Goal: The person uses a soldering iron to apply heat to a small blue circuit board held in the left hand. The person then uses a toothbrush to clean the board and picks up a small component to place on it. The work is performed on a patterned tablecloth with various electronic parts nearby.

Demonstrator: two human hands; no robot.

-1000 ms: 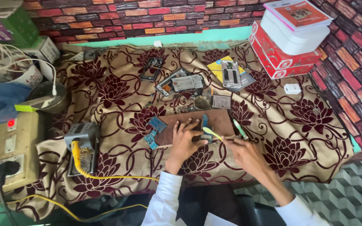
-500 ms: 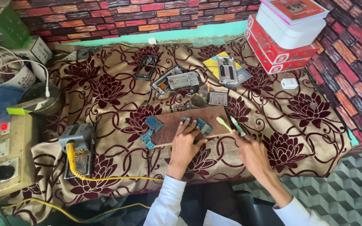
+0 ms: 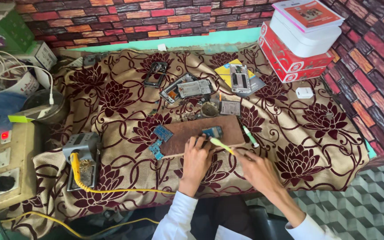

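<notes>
From the head view, a stack of packages stood at the back right corner against the painted brick wall: two flat red boxes at the bottom, a white box on them, and a thin white booklet with an orange panel on top. At the far left a green carton leaned by a small white box. A yellow and blue card packet lay near the middle back, under a phone frame.

On the flowered cloth lay a brown wooden board, its long side running left to right. A small blue circuit board sat on the board's right half, its long axis roughly left to right. The left hand rested on the board's near edge, fingers pressed down just beside the circuit board's left end, steadying it.

The right hand pinched the handle end of a pale yellow-green brush. The brush ran slantwise, its head pointing up and left onto the circuit board, its handle back toward the right fingers. A green-tipped white pen lay just right of the board.
</notes>
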